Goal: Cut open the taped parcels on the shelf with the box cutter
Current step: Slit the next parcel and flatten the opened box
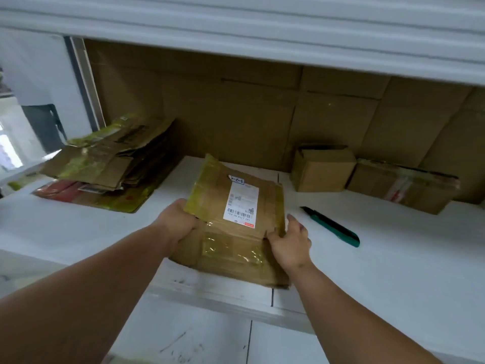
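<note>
On the white shelf [393,258] a flat cardboard parcel [231,232] lies near the front edge, wrapped in yellowish clear tape, with a white shipping label [241,204] stuck on its upper face. Both hands are on it. The left hand [178,222] grips the left edge, its fingers curled round and under the cardboard where the far half tilts up a little. The right hand [290,245] holds the right edge, thumb hooked over the top face, fingers down along the side and one fingertip raised

The box cutter [332,227], green and black, lies on the shelf just to the right of the right hand, touched by neither hand; I cannot tell whether the blade is out

At the back right 2 more boxes stand against the cardboard-lined back wall: a small cardboard box [322,169], and just beside it a longer taped box [401,185] with clear tape and a strip of red-and-white tape on its front. At the back left sits a pile of flattened cardboard [105,158] with yellow tape scraps, resting on a reddish flat sheet [60,193]
</note>
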